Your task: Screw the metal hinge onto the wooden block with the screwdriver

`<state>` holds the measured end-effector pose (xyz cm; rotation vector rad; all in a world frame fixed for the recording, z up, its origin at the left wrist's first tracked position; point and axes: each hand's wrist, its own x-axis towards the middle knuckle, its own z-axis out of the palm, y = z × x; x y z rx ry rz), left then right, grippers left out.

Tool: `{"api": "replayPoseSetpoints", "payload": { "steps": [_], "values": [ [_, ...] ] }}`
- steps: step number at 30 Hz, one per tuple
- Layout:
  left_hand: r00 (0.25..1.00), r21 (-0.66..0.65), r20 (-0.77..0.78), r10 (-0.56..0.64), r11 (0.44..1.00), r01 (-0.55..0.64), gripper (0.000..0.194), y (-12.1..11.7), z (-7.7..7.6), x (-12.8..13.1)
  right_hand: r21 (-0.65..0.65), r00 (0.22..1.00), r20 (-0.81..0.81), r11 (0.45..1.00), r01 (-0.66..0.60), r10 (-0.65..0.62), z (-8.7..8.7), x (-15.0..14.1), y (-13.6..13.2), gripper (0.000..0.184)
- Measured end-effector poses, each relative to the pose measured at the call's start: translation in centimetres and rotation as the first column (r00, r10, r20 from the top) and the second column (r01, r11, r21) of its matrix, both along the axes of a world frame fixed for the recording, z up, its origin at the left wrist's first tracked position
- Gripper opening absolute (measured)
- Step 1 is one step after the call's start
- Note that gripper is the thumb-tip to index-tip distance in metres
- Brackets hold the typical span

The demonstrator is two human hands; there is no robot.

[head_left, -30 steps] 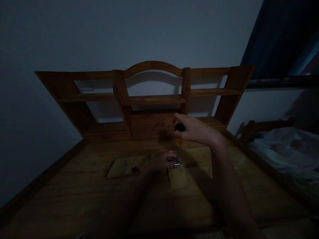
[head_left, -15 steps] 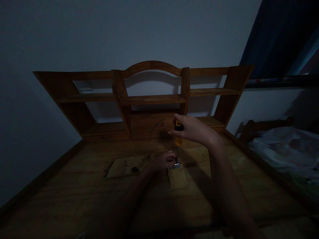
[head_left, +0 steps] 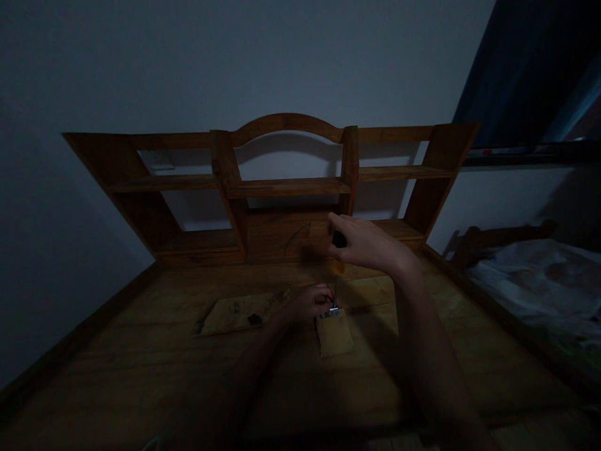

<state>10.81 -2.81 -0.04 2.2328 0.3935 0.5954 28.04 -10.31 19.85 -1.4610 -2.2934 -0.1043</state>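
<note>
My right hand [head_left: 359,241] grips a screwdriver [head_left: 338,268] with a black and yellow handle, held nearly upright. Its shaft runs down to a small metal hinge [head_left: 333,311] at the far edge of a square wood block [head_left: 335,335]. Beside the hinge, on its left, my left hand [head_left: 310,302] has its fingers curled in close against the metal; what they pinch is hidden. Left of that hand lies a longer rough wood piece [head_left: 235,315] with a dark spot, partly behind my left wrist. Dim light hides any screw at the tip.
The pieces lie on a wooden desk top [head_left: 136,357]. At its back stands a wooden shelf unit [head_left: 286,188] with an arched top rail, against the wall. A plastic-covered heap [head_left: 544,275] sits beyond the desk's right edge, under a dark curtain [head_left: 521,75].
The fingers of my right hand have turned slightly around the screwdriver handle, covering more of its upper yellow part. My left hand, the hinge and the block stay in place.
</note>
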Motion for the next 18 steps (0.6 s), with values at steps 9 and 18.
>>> {"api": "replayPoseSetpoints", "payload": {
  "steps": [9, 18],
  "values": [
    [1.000, 0.009, -0.013, -0.005, 1.000, 0.005, 0.020, -0.17, 0.41, -0.04, 0.004, 1.000, 0.016, 1.000, -0.007, 0.007, -0.07, 0.23, 0.31, 0.023],
    [0.999, -0.004, -0.018, -0.027, 1.000, 0.027, 0.022, -0.28, 0.68, -0.11, -0.015, 1.000, -0.005, 1.000, 0.009, -0.009, 0.04, 0.11, 0.09, 0.025]
  ]
}}
